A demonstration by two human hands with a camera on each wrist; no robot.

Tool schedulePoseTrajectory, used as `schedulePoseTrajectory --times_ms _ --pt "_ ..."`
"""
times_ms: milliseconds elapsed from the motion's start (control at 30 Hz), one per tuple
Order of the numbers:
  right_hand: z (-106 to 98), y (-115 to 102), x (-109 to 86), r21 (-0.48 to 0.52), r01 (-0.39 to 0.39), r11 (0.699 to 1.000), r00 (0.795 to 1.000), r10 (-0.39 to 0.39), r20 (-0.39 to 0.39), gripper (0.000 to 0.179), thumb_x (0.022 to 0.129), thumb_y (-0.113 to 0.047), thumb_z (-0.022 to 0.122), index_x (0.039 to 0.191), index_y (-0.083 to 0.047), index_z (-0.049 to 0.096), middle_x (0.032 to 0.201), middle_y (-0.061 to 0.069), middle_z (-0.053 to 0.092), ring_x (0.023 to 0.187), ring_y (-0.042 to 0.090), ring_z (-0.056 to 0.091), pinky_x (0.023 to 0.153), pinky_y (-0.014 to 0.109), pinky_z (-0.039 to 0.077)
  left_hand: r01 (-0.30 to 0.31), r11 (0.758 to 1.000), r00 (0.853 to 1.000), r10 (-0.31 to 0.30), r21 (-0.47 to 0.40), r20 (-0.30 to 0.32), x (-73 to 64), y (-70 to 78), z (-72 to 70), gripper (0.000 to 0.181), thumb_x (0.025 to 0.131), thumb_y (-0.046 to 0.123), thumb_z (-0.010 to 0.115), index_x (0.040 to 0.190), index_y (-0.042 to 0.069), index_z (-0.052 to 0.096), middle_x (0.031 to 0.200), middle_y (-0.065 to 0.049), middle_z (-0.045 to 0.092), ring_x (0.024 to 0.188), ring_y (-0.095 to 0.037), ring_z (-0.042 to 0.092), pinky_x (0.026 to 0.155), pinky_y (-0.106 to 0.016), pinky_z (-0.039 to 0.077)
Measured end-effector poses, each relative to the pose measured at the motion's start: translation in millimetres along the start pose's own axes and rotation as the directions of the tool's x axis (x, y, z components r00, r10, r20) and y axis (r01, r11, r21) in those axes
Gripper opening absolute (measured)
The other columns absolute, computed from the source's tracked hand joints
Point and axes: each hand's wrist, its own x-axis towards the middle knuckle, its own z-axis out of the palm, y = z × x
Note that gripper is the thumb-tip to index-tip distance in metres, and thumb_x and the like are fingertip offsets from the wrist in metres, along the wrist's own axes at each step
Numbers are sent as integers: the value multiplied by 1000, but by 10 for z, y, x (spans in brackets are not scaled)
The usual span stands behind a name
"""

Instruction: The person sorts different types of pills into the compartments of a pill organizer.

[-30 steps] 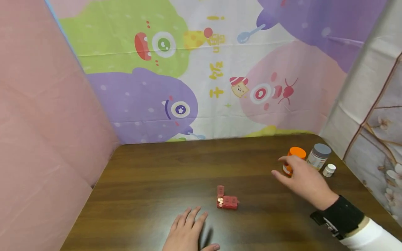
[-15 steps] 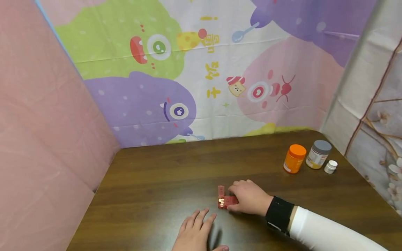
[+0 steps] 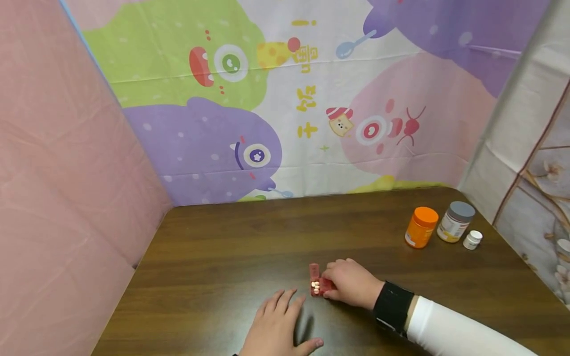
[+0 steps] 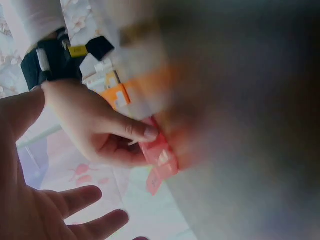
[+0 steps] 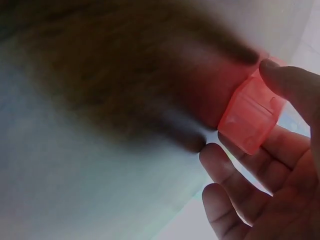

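Your right fingers (image 5: 235, 175) pinch a red pill organizer (image 5: 252, 115), tablets (image 3: 315, 287) exposed just beside them; your left fingers (image 3: 296, 307) spread loosely nearby.

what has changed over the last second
The right hand moved left, from near the orange cylindrical plastic jar to the small red plastic pillbox, which it now grips. The pillbox's open lid, the left hand and the jar stayed about as they were.

Left grip (image 3: 273, 325), bare hand: palm down, fingers apart, thumb extended sideways. Right grip (image 3: 355, 283), bare hand: thumb opposed to bent fingers. Right forearm (image 3: 463, 325): white-sleeved, slanting in from lower right.
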Motion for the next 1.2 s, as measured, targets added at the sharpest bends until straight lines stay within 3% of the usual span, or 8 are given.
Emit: schedulePoseTrajectory --times_ms 300,433,567,633,700,833,1000,1200 --pt "22 7 -8 -1 -20 1000 1000 20 15 28 84 -39 78 100 -16 75 93 -3 66 82 14 58 75 40 47 -32 999 999 32 43 7 585 -35 -118 89 78 62 75 148 14 45 139 -8 55 122 -30 55 95 -53 47" --pt "38 5 -10 5 -12 1000 1000 12 10 23 85 -37 77 96 -17 74 83 -7 60 75 12 54 68 36 43 -24 996 999 21 82 38 845 -51 -75 89 79 58 76 148 12 45 136 -7 57 118 -29 58 94 -51 48" --pt "39 3 -23 23 -10 1000 1000 9 10 21 85 -36 77 93 -18 73 75 -11 49 68 9 45 63 31 35 -38 996 997 32 82 65 989 -48 -13 59 78 52 79 121 15 63 96 3 66 85 -18 63 72 -39 52" --pt "30 8 -28 22 -8 1000 1000 8 5 21 85 -37 77 93 -18 73 75 -12 48 68 8 44 63 31 34 -53 996 997 49 66 62 1021 -38 6 45 78 48 81 106 17 64 79 7 60 70 -13 59 60 -34 49" --pt "19 21 -32 18 -9 1000 1000 9 -2 22 84 -37 78 92 -18 72 75 -11 48 69 9 44 64 31 34 -71 996 997 69 60 44 1030 -24 19 43 79 45 81 107 16 65 75 8 59 64 -10 57 55 -31 47" --pt "12 28 -30 28 -18 999 1000 18 -6 22 84 -37 78 92 -18 72 75 -11 46 69 10 43 64 32 34 -106 992 993 109 60 -37 954 -8 24 43 84 36 79 116 10 66 80 4 65 66 -10 60 58 -30 51" --pt "11 35 -27 32 -21 999 1000 21 -4 22 85 -37 77 94 -17 72 73 -11 44 68 10 42 62 30 32 -173 984 972 178 46 -156 840 -9 37 14 91 25 71 100 14 71 79 6 67 69 -10 63 60 -30 51" --pt "18 27 -43 57 -29 998 1000 29 2 20 86 -36 77 93 -18 72 74 -11 43 69 9 41 63 30 32 -213 977 963 212 11 -167 818 -38 67 6 93 22 70 92 18 73 82 9 69 74 -7 65 65 -28 51"
